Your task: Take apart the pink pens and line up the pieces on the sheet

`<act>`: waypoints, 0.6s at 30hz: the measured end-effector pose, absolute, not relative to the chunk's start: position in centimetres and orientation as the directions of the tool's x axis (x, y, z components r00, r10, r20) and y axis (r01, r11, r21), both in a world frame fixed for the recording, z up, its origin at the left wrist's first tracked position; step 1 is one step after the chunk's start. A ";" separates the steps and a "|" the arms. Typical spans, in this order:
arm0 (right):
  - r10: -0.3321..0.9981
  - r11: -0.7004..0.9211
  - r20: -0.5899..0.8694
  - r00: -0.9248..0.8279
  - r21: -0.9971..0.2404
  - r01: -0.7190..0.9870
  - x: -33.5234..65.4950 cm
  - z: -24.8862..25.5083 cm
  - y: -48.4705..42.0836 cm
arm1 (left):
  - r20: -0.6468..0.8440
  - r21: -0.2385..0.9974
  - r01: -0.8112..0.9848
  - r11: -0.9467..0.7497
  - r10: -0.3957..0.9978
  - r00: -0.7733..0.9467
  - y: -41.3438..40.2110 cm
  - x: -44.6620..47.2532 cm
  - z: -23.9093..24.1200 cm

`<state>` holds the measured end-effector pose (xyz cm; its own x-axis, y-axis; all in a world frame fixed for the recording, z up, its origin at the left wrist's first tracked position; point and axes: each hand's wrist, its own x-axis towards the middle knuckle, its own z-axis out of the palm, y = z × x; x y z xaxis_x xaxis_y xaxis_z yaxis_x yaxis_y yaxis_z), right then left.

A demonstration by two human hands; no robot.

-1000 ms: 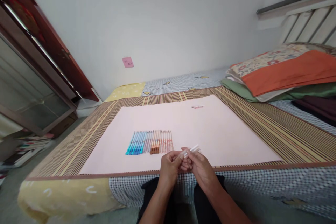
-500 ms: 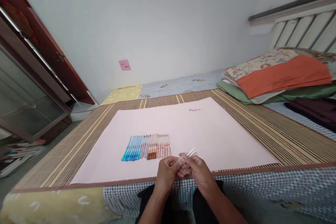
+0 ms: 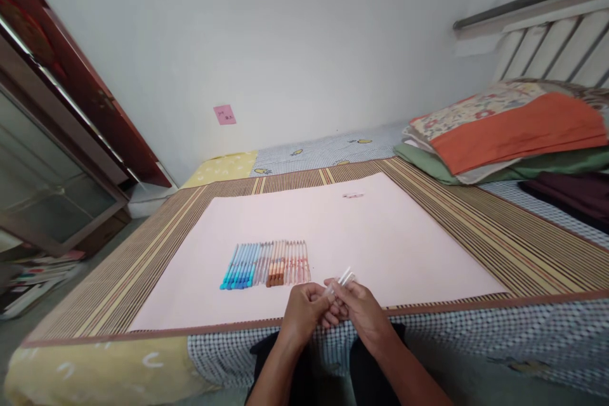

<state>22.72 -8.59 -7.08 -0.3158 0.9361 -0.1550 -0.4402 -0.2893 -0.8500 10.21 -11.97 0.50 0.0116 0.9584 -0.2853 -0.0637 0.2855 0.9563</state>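
Note:
Both hands meet at the near edge of a large pale pink sheet (image 3: pixel 380 235) laid on a striped mat. My left hand (image 3: pixel 304 311) and my right hand (image 3: pixel 359 307) are closed together around thin clear pens (image 3: pixel 343 278) whose ends stick up past the fingers. Just left of the hands lies a tidy row of pens (image 3: pixel 266 263), blue ones at the left, then grey, orange and pink. One small pink pen (image 3: pixel 353 195) lies alone at the far side of the sheet.
The striped mat (image 3: pixel 499 228) covers a bed with checked bedding (image 3: pixel 476 336). Folded blankets (image 3: pixel 514 133) are stacked at the right. A wooden cabinet with glass (image 3: pixel 52 158) stands at the left, with books (image 3: pixel 33 273) on the floor below it. A pink note (image 3: pixel 224 114) sticks to the wall.
The hands stay together on the clear pens and have turned them slightly more upright. The view has shifted a little.

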 end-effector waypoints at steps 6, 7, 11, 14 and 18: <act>0.916 -0.297 -0.139 -0.377 -0.866 -0.401 23.5 -5.6 -8.6 | -0.267 0.962 -0.048 0.268 0.963 0.024 -12.3 10.0 0.4; 0.913 -0.298 -0.138 -0.383 -0.868 -0.398 23.7 -5.2 -8.7 | -0.270 0.962 -0.044 0.271 0.962 0.028 -12.3 10.0 0.4; 0.920 -0.286 -0.135 -0.368 -0.872 -0.396 23.8 -4.5 -9.2 | -0.274 0.961 -0.021 0.275 0.960 0.048 -12.1 10.1 0.2; 0.928 -0.287 -0.153 -0.339 -0.874 -0.393 24.1 -4.7 -8.9 | -0.273 0.962 -0.024 0.274 0.962 0.031 -12.0 10.2 -0.1; 0.968 -0.243 -0.188 -0.166 -0.870 -0.430 26.1 -4.6 -5.8 | -0.240 0.971 -0.021 0.239 0.967 -0.084 -12.8 9.8 -1.0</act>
<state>26.10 -5.77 -4.58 -0.1663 0.9680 -0.1880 -0.4299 -0.2427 -0.8697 9.81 -12.81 -1.01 -0.0838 0.9672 -0.2398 -0.0208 0.2389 0.9708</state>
